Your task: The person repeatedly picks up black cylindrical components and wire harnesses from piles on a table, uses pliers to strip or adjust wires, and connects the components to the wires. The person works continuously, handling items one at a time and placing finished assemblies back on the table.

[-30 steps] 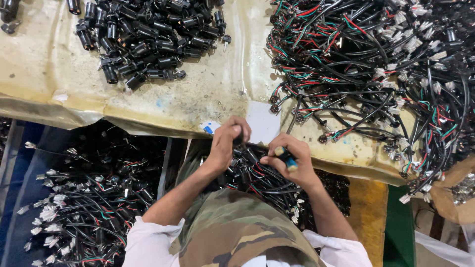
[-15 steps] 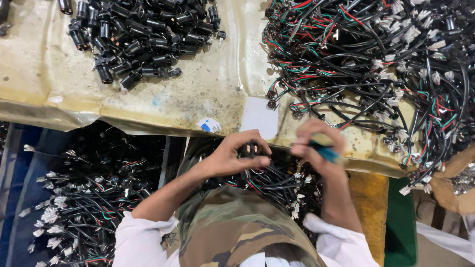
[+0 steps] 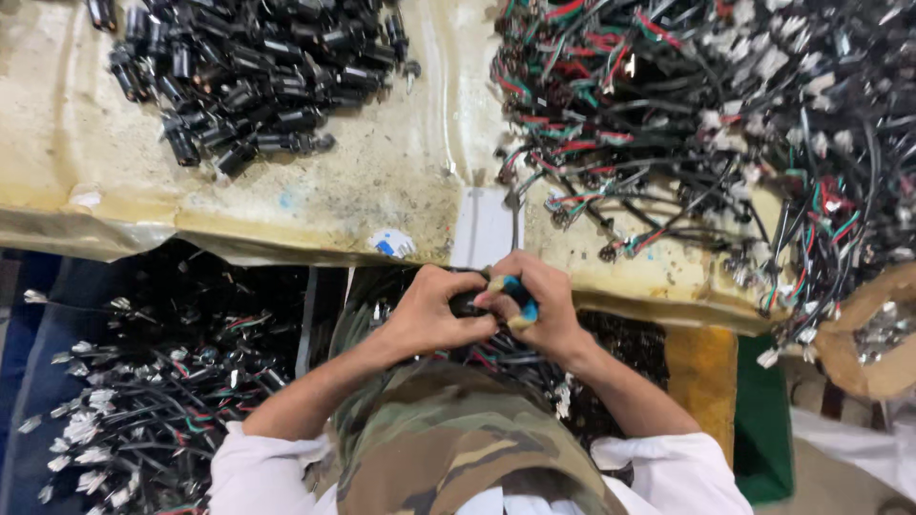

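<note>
The person's two hands meet just below the near edge of the tabletop, above a lap covered in camouflage cloth. The left hand is curled around a small black part, fingers closed on it. The right hand presses against the left and pinches a blue tool between thumb and fingers; the tool's tip touches the black part. Both hands are clamped, knuckles touching.

On the tabletop, far left, lies a heap of black connectors. Far right spreads a tangle of wires in black, red, green and white, spilling over the right edge. Between the two piles, near the edge, sit a white card and a small white-and-blue scrap.

Below the tabletop to the left, another mass of wire harnesses with white plugs fills a dark bin. A brown cardboard box stands at the right.
</note>
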